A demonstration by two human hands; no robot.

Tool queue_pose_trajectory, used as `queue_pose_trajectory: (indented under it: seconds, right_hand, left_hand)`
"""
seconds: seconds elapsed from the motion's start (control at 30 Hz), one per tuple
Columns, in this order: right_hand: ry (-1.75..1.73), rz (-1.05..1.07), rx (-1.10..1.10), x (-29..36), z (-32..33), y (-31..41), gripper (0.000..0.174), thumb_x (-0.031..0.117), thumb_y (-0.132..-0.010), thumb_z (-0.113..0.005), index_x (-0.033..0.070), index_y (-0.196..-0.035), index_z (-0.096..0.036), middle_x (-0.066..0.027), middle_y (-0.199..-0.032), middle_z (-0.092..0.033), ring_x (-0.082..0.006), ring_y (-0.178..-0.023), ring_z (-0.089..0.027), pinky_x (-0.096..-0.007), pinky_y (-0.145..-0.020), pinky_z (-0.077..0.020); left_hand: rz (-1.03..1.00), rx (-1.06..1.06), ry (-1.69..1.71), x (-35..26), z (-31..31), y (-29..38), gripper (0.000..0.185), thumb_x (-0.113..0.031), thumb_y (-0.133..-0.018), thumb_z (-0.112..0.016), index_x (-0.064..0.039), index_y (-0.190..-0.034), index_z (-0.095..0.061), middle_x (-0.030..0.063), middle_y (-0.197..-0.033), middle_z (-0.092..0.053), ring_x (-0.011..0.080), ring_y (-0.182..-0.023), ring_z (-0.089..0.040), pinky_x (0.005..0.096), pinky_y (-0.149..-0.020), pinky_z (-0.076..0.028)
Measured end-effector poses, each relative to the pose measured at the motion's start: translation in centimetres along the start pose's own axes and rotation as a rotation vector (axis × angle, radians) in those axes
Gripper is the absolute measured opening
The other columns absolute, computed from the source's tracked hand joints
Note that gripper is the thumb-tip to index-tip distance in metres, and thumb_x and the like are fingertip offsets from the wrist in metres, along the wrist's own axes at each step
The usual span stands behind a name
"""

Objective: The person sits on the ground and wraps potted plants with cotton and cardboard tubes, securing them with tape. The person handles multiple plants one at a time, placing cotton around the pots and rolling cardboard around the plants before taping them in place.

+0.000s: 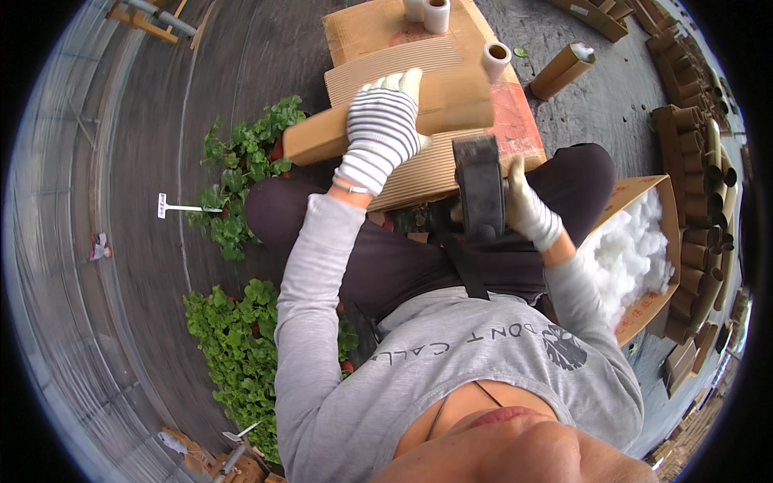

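My left hand, in a white glove with dark stripes, is closed over the top of a long brown cardboard sleeve. The sleeve is blurred and slants across a sheet of corrugated cardboard. My right hand, also gloved, is to the right of a black block-shaped object with a black strap. That object hides part of the hand, so I cannot tell whether it holds anything. Below the sheet lies a large cardboard box, across from my bent knees.
Clear-film rolls stand on the box. An upright cardboard sleeve has white filling on top. At right, an open carton holds white fluffy stuffing, beside stacked cardboard sleeves. Potted leafy plants and a white marker are at left.
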State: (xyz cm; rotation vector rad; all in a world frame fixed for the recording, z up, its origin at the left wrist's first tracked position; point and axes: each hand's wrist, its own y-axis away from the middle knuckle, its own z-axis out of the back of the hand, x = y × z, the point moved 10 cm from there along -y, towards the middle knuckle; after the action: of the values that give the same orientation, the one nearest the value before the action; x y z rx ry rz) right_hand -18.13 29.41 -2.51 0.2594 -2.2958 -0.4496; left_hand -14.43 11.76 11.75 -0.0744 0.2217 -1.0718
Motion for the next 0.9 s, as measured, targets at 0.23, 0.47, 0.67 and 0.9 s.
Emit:
queue_pose_trajectory:
  seconds: [0.23, 0.47, 0.67, 0.9]
  right_hand:
    - [-0.020, 0.555, 0.063, 20.2, 0.5, -7.9, 0.084, 0.074, -0.096, -0.032, -0.001, -0.126, -0.056, -0.0136, -0.119, -0.064, -0.0211, -0.112, -0.062, -0.0379, -0.093, -0.0534]
    - [0.542, 0.388, -0.055, 9.1, -5.5, 1.2, 0.096, 0.081, -0.087, -0.030, -0.001, -0.132, -0.052, -0.0123, -0.103, -0.068, -0.0169, -0.095, -0.066, -0.0276, -0.088, -0.0505]
    - [0.328, 0.097, -0.135, -0.4, -1.8, 1.9, 0.057, 0.051, -0.085, -0.071, -0.001, -0.106, -0.061, -0.0066, -0.082, -0.067, -0.0139, -0.075, -0.065, -0.0295, -0.068, -0.0528]
    - [0.547, 0.108, -0.402, 6.0, 0.2, 5.2, 0.031, 0.023, -0.085, -0.067, -0.006, -0.096, -0.065, -0.0098, -0.078, -0.070, -0.0152, -0.065, -0.067, -0.0292, -0.059, -0.0534]
  left_hand:
    - [-0.247, 0.029, -0.056, -4.3, 1.4, 3.1, 0.081, -0.028, -0.058, -0.088, -0.005, -0.129, -0.055, 0.0136, -0.112, -0.064, 0.0299, -0.105, -0.063, 0.0400, -0.093, -0.048]
    - [0.121, 0.490, 0.012, 3.6, -11.0, -0.4, 0.074, -0.038, -0.061, -0.089, -0.006, -0.120, -0.059, 0.0177, -0.109, -0.068, 0.0338, -0.104, -0.066, 0.0414, -0.090, -0.053]
    - [0.123, 0.483, 0.034, 3.7, -11.3, -0.8, 0.077, -0.036, -0.057, -0.089, -0.006, -0.120, -0.059, 0.0183, -0.108, -0.069, 0.0347, -0.104, -0.066, 0.0430, -0.090, -0.053]
    - [0.155, 0.432, -0.150, 4.4, -7.9, -1.1, 0.078, -0.034, -0.056, -0.089, -0.007, -0.122, -0.058, 0.0157, -0.111, -0.068, 0.0314, -0.106, -0.066, 0.0412, -0.093, -0.051]
